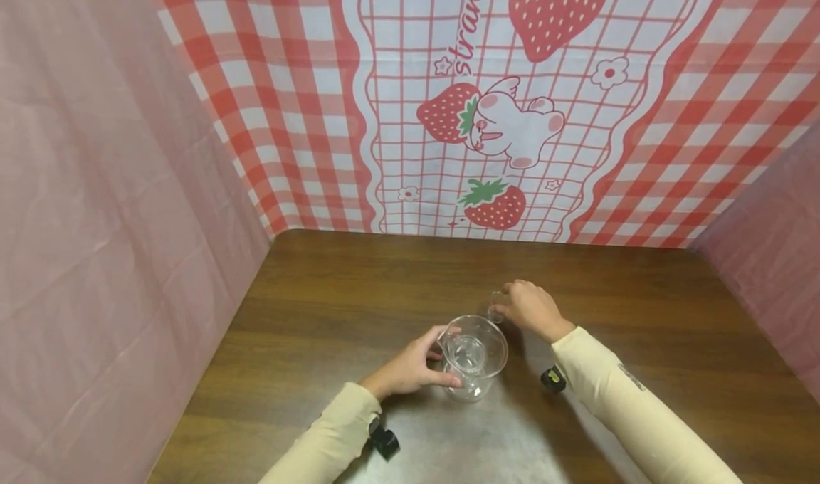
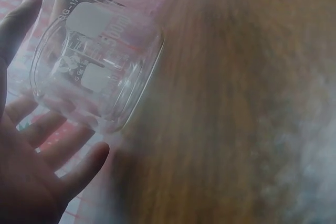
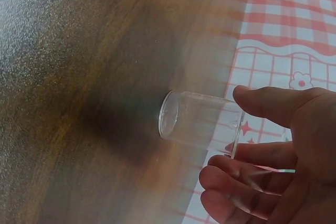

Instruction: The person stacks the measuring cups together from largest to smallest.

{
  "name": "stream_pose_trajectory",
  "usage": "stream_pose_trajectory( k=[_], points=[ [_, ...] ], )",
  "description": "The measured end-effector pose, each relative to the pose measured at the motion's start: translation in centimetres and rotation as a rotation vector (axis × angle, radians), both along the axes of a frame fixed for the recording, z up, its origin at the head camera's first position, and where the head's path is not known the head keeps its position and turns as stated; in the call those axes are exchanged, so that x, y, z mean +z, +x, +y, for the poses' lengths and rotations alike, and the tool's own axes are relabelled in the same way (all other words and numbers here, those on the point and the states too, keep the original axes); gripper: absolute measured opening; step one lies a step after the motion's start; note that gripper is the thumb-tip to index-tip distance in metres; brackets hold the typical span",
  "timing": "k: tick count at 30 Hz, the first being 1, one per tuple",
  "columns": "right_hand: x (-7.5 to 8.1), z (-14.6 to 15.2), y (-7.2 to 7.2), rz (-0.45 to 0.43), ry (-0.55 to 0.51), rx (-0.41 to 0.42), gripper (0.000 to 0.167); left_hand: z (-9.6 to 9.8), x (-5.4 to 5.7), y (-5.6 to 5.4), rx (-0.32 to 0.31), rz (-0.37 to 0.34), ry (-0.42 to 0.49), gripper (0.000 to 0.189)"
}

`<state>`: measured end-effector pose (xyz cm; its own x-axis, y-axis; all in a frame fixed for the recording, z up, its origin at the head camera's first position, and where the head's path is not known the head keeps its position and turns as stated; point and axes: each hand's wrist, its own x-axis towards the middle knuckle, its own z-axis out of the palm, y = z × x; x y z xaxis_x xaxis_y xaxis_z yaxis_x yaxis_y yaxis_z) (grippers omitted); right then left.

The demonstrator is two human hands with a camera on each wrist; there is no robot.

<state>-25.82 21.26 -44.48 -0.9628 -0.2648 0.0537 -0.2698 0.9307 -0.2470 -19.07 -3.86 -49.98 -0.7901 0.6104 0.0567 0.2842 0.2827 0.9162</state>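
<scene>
Left hand (image 1: 408,367) curls round the big spouted beaker (image 1: 493,356), a smaller beaker (image 1: 466,356) nested inside. Up at one o'clock from it, the right hand (image 1: 533,309) pinches a little glass cup (image 3: 202,119) by one end: looks like a pick-up or set-down moment, and the next move calls for a light, steady grip. Wood-grain table (image 1: 339,292) underneath, strawberry-print cloth (image 1: 410,156) hanging at twelve, pink curtains (image 1: 96,185) at nine and three.
</scene>
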Motion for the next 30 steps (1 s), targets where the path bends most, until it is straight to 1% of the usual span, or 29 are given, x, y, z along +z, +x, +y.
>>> stream_pose_trajectory(
  k=[10,14,22,30],
  points=[
    [-0.04,-0.04,-0.09,-0.002,-0.015,-0.022,0.047,-0.07,0.26,0.05,0.001,0.006,-0.007,0.083],
    [-0.17,-0.06,0.01,-0.004,-0.017,-0.019,0.046,-0.11,0.14,0.04,0.003,-0.004,-0.007,0.083],
    [-0.11,-0.23,0.23,-0.027,-0.028,-0.033,0.048,-0.11,-0.15,0.03,0.006,-0.001,0.008,0.083],
    [-0.28,-0.13,0.26,-0.016,-0.031,-0.025,0.047,-0.09,-0.20,-0.04,0.015,-0.009,0.010,0.083]
  ],
)
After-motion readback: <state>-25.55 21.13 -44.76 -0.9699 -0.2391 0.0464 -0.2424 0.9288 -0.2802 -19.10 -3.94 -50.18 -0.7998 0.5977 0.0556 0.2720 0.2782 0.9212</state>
